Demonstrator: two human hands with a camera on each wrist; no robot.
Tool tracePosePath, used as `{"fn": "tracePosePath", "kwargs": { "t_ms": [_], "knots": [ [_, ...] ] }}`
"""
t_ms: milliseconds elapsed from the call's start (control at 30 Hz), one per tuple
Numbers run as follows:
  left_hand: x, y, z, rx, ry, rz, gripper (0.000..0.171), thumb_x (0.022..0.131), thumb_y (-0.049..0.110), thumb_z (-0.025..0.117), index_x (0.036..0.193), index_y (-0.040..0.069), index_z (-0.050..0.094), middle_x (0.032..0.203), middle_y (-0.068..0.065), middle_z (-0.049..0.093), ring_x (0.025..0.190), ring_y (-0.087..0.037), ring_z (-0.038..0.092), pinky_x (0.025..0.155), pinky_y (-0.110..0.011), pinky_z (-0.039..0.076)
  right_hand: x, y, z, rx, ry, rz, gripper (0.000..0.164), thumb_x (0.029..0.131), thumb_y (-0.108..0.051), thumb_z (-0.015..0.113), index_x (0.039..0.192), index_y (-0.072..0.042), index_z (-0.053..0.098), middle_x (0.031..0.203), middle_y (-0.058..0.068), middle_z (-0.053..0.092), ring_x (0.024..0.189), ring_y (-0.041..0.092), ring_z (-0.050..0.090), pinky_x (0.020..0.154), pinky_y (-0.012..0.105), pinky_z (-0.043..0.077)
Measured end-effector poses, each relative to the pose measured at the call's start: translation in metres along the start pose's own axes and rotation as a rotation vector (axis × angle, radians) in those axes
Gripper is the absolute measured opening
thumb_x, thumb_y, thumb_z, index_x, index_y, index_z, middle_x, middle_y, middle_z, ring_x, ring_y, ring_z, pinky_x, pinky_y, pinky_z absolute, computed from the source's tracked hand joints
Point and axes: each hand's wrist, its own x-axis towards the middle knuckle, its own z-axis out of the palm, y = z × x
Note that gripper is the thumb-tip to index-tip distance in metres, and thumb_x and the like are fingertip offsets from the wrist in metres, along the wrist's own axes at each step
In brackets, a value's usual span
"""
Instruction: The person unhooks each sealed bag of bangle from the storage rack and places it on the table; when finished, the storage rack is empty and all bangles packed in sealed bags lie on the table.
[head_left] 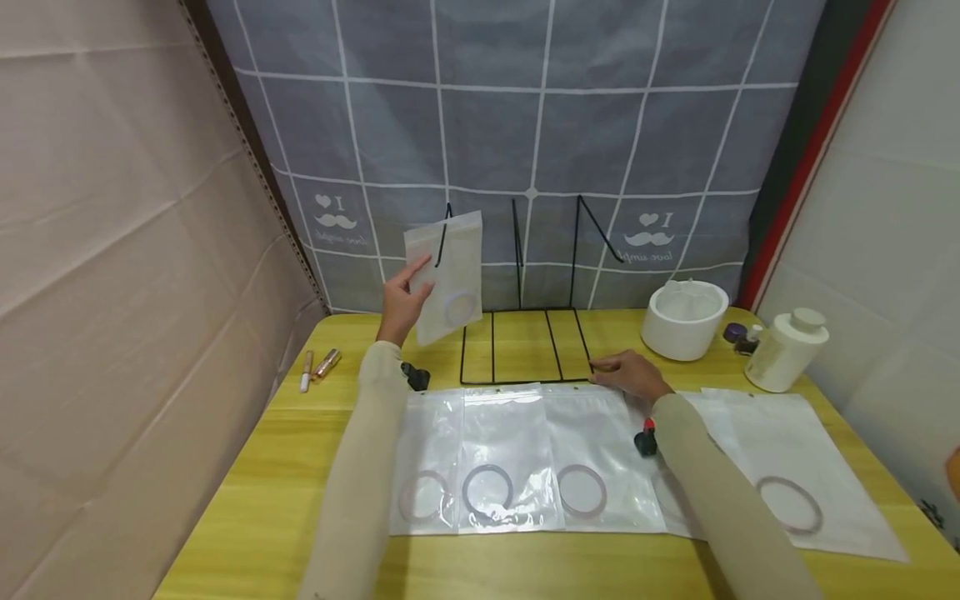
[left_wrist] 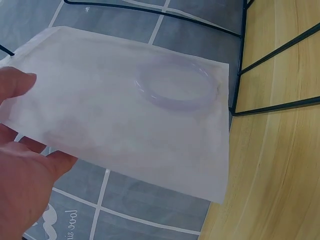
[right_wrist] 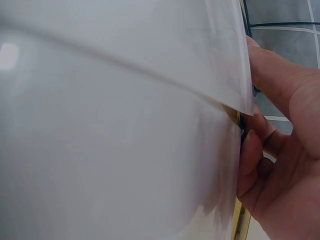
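Note:
My left hand (head_left: 405, 300) pinches the edge of a white zip bag (left_wrist: 110, 115), thumb in front and fingers behind. Through its surface shows a pale lilac bangle (left_wrist: 175, 85). In the head view the bag's top overlaps the left hook of a black wire display rack (head_left: 525, 311). My right hand (head_left: 633, 373) is low at the rack's front right corner, its fingers curled at the dark wire. Bags cover part of that grip in the right wrist view. Several clear-fronted bags (head_left: 510, 417) lie in a row before the rack, each with a bangle (head_left: 487, 468) inside.
A white round tub (head_left: 682, 329) and a white bottle (head_left: 786, 354) stand at the right, small dark bottles (head_left: 746, 340) between them. Two lipstick-like tubes (head_left: 326, 364) lie at the left. A grey gridded cloth (head_left: 487, 133) hangs behind the wooden table (head_left: 277, 492).

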Motion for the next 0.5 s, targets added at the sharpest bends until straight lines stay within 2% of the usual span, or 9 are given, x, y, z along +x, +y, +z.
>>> {"fn": "tracePosePath", "kwargs": {
  "t_ms": [33, 167, 200, 267, 300, 367, 400, 433, 500],
  "knots": [
    [-0.002, 0.004, 0.0, 0.0, -0.002, 0.006, 0.046, 0.097, -0.003, 0.06, 0.142, 0.004, 0.058, 0.151, -0.013, 0.051, 0.146, -0.024, 0.039, 0.12, -0.04, 0.029, 0.0, 0.0, 0.0, 0.002, -0.002, 0.0, 0.056, 0.088, -0.046, 0.077, 0.135, -0.017, 0.067, 0.14, 0.016, 0.06, 0.13, 0.039, 0.054, 0.103, 0.057, 0.043],
    [-0.002, -0.006, -0.004, 0.024, 0.005, 0.024, 0.046, 0.097, -0.002, 0.061, 0.141, 0.01, 0.061, 0.149, -0.008, 0.053, 0.143, -0.018, 0.043, 0.118, -0.037, 0.032, 0.0, 0.0, 0.0, 0.011, -0.006, 0.005, 0.056, 0.087, -0.046, 0.078, 0.135, -0.018, 0.067, 0.139, 0.016, 0.06, 0.128, 0.039, 0.056, 0.102, 0.056, 0.044],
    [-0.001, -0.01, -0.005, 0.036, 0.013, 0.023, 0.046, 0.097, -0.002, 0.062, 0.14, 0.013, 0.062, 0.148, -0.007, 0.055, 0.135, -0.016, 0.05, 0.114, -0.034, 0.038, 0.0, 0.0, 0.0, 0.011, -0.008, 0.006, 0.056, 0.087, -0.046, 0.078, 0.135, -0.018, 0.067, 0.139, 0.016, 0.06, 0.128, 0.038, 0.056, 0.102, 0.056, 0.044],
    [0.001, -0.019, -0.006, 0.063, 0.029, 0.023, 0.046, 0.096, -0.001, 0.064, 0.138, 0.017, 0.064, 0.145, -0.005, 0.058, 0.109, -0.013, 0.06, 0.097, -0.026, 0.047, 0.0, -0.001, 0.0, 0.005, -0.011, 0.003, 0.057, 0.087, -0.048, 0.077, 0.135, -0.018, 0.067, 0.14, 0.017, 0.06, 0.128, 0.039, 0.055, 0.102, 0.057, 0.044],
    [0.0, -0.017, -0.007, 0.079, 0.036, 0.022, 0.046, 0.096, -0.002, 0.064, 0.138, 0.017, 0.065, 0.144, -0.006, 0.059, 0.095, -0.013, 0.059, 0.086, -0.023, 0.048, 0.0, -0.001, 0.0, 0.007, -0.012, 0.006, 0.057, 0.087, -0.047, 0.078, 0.135, -0.018, 0.067, 0.14, 0.017, 0.059, 0.128, 0.039, 0.055, 0.102, 0.057, 0.043],
    [-0.003, -0.016, -0.008, 0.107, 0.05, 0.026, 0.046, 0.095, -0.003, 0.064, 0.136, 0.017, 0.066, 0.142, -0.007, 0.061, 0.076, -0.014, 0.048, 0.068, -0.02, 0.042, -0.001, -0.002, -0.001, 0.006, -0.015, 0.01, 0.058, 0.086, -0.048, 0.078, 0.135, -0.018, 0.067, 0.14, 0.017, 0.059, 0.129, 0.04, 0.055, 0.103, 0.058, 0.043],
    [-0.005, -0.015, -0.009, 0.118, 0.053, 0.035, 0.045, 0.095, -0.004, 0.064, 0.136, 0.016, 0.067, 0.141, -0.008, 0.061, 0.074, -0.016, 0.046, 0.065, -0.02, 0.039, -0.001, -0.002, -0.001, -0.001, -0.016, 0.004, 0.059, 0.086, -0.049, 0.077, 0.135, -0.018, 0.067, 0.141, 0.017, 0.059, 0.129, 0.04, 0.054, 0.102, 0.058, 0.043],
    [-0.007, -0.014, -0.01, 0.125, 0.053, 0.04, 0.046, 0.095, -0.005, 0.064, 0.135, 0.015, 0.067, 0.141, -0.009, 0.061, 0.077, -0.016, 0.051, 0.065, -0.019, 0.041, -0.001, -0.002, -0.001, 0.0, -0.015, 0.005, 0.059, 0.086, -0.049, 0.078, 0.135, -0.018, 0.067, 0.141, 0.017, 0.058, 0.129, 0.041, 0.054, 0.102, 0.058, 0.043],
    [-0.011, -0.011, -0.012, 0.142, 0.042, 0.049, 0.046, 0.095, -0.005, 0.063, 0.136, 0.015, 0.067, 0.143, -0.008, 0.06, 0.095, -0.017, 0.061, 0.073, -0.019, 0.047, -0.001, -0.002, -0.001, 0.005, -0.011, 0.013, 0.058, 0.086, -0.048, 0.078, 0.135, -0.019, 0.067, 0.14, 0.016, 0.059, 0.13, 0.04, 0.054, 0.104, 0.058, 0.042]
  ]
}}
